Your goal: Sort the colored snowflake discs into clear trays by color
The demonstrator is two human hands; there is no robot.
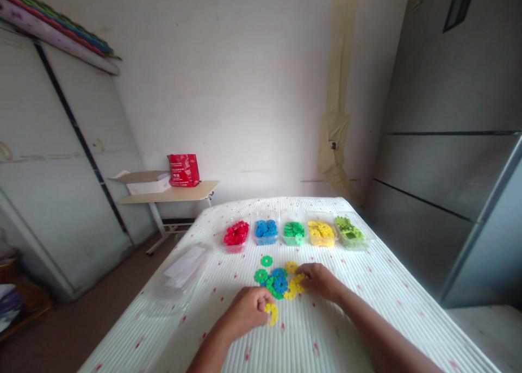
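Note:
Close to the table's near side, my left hand [249,310] pinches a yellow snowflake disc [272,314] by its edge. My right hand [320,280] has its fingertips closed at the yellow discs [290,291] on the right of a small loose pile. Whether it grips one of them is hard to make out. Blue discs [280,281] and green discs [261,275] overlap between the two hands. A single green disc [266,261] and another yellow disc [291,267] lie at the pile's far edge.
Behind the pile stands a row of clear tubs: red discs [236,234], blue [266,231], green [294,232], yellow [321,233] and light green [349,231]. Clear plastic packaging [179,278] lies on the left of the white ribbed tablecloth [326,340]. A fridge [444,144] stands at right.

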